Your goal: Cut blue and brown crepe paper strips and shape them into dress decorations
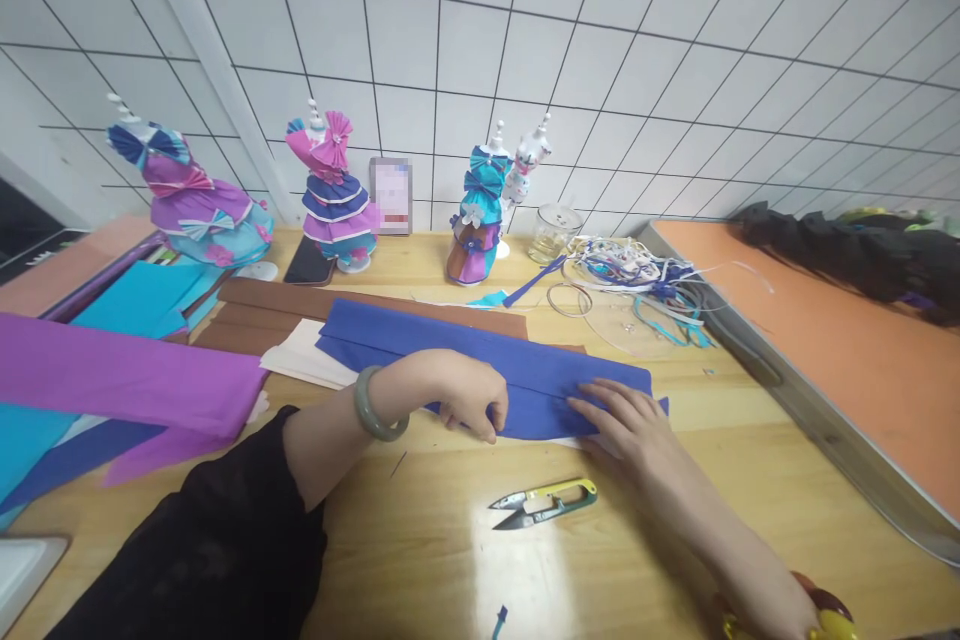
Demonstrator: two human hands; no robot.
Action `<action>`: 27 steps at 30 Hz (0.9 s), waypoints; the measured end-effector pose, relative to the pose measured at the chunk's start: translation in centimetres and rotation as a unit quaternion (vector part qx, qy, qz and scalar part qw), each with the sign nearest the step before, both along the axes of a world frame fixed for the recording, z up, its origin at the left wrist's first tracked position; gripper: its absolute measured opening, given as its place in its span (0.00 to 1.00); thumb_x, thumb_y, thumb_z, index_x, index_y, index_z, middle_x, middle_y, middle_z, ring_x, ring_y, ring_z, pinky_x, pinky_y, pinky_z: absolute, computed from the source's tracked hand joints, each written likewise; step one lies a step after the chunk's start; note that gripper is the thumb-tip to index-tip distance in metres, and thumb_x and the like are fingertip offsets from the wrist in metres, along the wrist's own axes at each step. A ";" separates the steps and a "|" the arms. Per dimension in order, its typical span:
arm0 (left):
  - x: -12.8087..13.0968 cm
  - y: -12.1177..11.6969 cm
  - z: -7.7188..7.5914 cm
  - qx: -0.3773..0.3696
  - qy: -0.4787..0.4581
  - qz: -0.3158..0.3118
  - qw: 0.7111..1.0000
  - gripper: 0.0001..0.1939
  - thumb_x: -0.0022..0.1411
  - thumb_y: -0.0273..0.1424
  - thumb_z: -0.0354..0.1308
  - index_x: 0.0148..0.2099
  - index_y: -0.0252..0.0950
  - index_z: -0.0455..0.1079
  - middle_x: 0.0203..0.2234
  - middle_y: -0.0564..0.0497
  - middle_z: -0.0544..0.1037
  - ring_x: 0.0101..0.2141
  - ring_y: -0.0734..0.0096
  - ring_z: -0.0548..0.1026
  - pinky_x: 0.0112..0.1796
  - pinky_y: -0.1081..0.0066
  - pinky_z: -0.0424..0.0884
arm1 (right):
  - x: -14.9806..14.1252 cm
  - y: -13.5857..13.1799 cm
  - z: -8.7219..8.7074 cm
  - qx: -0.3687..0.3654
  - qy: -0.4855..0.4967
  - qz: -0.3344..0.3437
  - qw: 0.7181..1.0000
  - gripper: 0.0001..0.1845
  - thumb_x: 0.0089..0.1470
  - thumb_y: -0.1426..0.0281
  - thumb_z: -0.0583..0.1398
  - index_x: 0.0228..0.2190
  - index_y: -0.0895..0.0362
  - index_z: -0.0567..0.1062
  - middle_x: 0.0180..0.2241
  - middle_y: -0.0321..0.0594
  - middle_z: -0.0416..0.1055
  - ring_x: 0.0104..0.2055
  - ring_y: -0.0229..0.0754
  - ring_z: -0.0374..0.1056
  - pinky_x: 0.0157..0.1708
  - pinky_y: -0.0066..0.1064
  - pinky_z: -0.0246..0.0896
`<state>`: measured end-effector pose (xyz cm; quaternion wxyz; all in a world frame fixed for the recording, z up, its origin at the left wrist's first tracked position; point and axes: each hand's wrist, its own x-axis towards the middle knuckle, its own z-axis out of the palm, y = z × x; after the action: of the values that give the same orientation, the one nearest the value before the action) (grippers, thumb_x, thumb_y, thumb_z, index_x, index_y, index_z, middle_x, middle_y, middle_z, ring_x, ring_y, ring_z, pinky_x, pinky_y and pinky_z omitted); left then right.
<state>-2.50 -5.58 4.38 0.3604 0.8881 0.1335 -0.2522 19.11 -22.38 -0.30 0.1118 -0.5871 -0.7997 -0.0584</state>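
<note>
A long blue fabric sheet (435,335) with a lengthwise fold line lies across the middle of the table. My left hand (469,395), a green bangle at its wrist, is closed with curled fingers at the sheet's near edge; the fingertips are partly hidden. Spread over the right end of the same sheet are the fingers of my right hand (626,420), pressing lightly or resting there. Yellow-handled thread snips (547,502) lie on the bare wood just in front of both hands. Beneath the blue sheet, brown fabric (262,305) and a cream piece (307,355) show.
Purple fabric (127,375) and turquoise fabric (142,300) are layered at left. Small dress forms in ruffled outfits (337,210) stand along the tiled wall, beside a dark phone (309,262). At back right are a glass jar (553,235) and tangled ribbons (630,265).
</note>
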 end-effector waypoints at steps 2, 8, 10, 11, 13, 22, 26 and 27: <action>-0.2 0.4 0.5 -0.031 0.043 -0.028 0.998 0.16 0.52 0.35 0.52 0.43 0.36 0.71 0.17 0.54 0.72 0.17 0.75 0.69 0.21 0.75 0.64 | -0.5 0.2 -0.1 -0.014 -0.010 0.010 1.000 0.12 0.55 0.71 0.54 0.42 0.54 0.71 0.40 0.45 0.70 0.46 0.48 0.62 0.44 0.43 0.56; -0.8 3.0 0.9 0.191 -0.128 0.050 0.972 0.11 0.52 0.35 0.53 0.37 0.37 0.70 0.25 0.52 0.74 0.26 0.72 0.70 0.27 0.74 0.62 | -0.3 -0.9 -0.7 -0.034 0.006 -0.003 0.999 0.10 0.57 0.72 0.52 0.36 0.55 0.73 0.35 0.43 0.71 0.38 0.43 0.66 0.38 0.38 0.59; -0.9 3.7 0.6 0.243 -0.140 0.068 0.957 0.12 0.49 0.35 0.56 0.38 0.37 0.70 0.30 0.51 0.74 0.30 0.70 0.70 0.28 0.74 0.62 | 0.0 -1.2 -1.0 -0.032 0.012 -0.009 0.999 0.11 0.57 0.72 0.51 0.37 0.56 0.72 0.37 0.44 0.71 0.39 0.43 0.66 0.38 0.37 0.60; -0.9 3.9 0.5 0.249 -0.131 0.069 0.957 0.13 0.49 0.35 0.57 0.38 0.37 0.69 0.32 0.51 0.74 0.31 0.70 0.70 0.29 0.73 0.62 | 0.1 -1.3 -1.1 -0.027 0.013 -0.011 0.999 0.11 0.57 0.71 0.51 0.37 0.56 0.72 0.38 0.44 0.71 0.40 0.44 0.66 0.39 0.37 0.61; -0.9 3.9 0.2 0.242 -0.106 0.055 0.963 0.15 0.47 0.35 0.58 0.40 0.37 0.68 0.34 0.51 0.73 0.34 0.68 0.69 0.30 0.73 0.62 | 0.3 -1.4 -1.5 -0.011 0.016 -0.014 1.000 0.11 0.57 0.70 0.51 0.37 0.55 0.72 0.39 0.44 0.71 0.41 0.44 0.67 0.39 0.37 0.62; -0.5 3.8 -0.4 0.245 -0.043 0.028 0.968 0.12 0.45 0.30 0.58 0.36 0.36 0.69 0.32 0.49 0.74 0.34 0.66 0.70 0.32 0.72 0.63 | 0.3 -1.7 -1.8 0.023 0.009 -0.018 1.000 0.12 0.57 0.69 0.50 0.37 0.55 0.73 0.40 0.43 0.72 0.40 0.43 0.69 0.40 0.35 0.65; -0.5 4.3 -0.7 0.235 -0.056 0.029 0.970 0.09 0.46 0.26 0.53 0.33 0.36 0.69 0.28 0.50 0.74 0.29 0.70 0.69 0.28 0.74 0.62 | 0.2 -1.8 -1.6 0.017 0.004 -0.021 1.000 0.13 0.58 0.70 0.50 0.37 0.56 0.73 0.39 0.44 0.72 0.40 0.43 0.69 0.38 0.35 0.66; -0.6 4.4 -0.8 0.239 -0.064 0.028 0.969 0.08 0.47 0.26 0.51 0.32 0.36 0.69 0.27 0.50 0.74 0.28 0.70 0.69 0.27 0.73 0.61 | 0.2 -1.8 -1.7 0.014 0.004 -0.021 1.000 0.13 0.58 0.70 0.49 0.37 0.56 0.73 0.39 0.44 0.72 0.40 0.43 0.69 0.38 0.35 0.66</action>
<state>-3.07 -1.18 3.56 0.1528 0.9586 0.1917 -0.1451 19.33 -24.16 -1.95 0.1218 -0.6021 -0.7860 -0.0700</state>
